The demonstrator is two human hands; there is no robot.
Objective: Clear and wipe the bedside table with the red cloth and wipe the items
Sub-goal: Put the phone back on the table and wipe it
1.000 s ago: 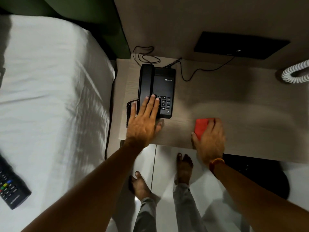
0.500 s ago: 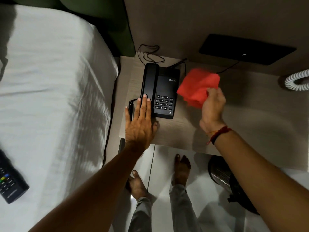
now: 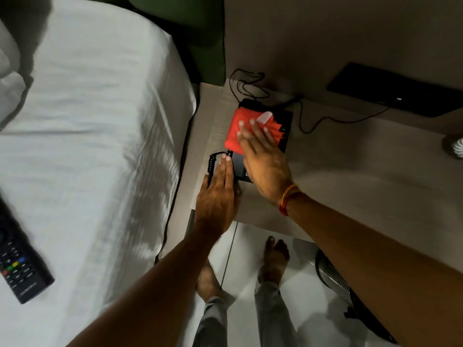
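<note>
A black desk phone sits at the left end of the light wooden bedside table. The red cloth lies spread over the phone's handset and upper face. My right hand presses flat on the cloth, fingers stretched toward the far left. My left hand rests flat at the phone's near left corner, fingertips by the coiled cord. Most of the keypad is hidden under the cloth and my right hand.
A bed with a white sheet fills the left, with a black remote on it. A black panel is on the wall. Black cables trail behind the phone. A white coiled cord is at the table's right. A mesh bin stands on the floor.
My right hand lifted the red cloth off the table front, carried it left and pressed it down on the phone. My left hand slid back toward the phone's near corner.
</note>
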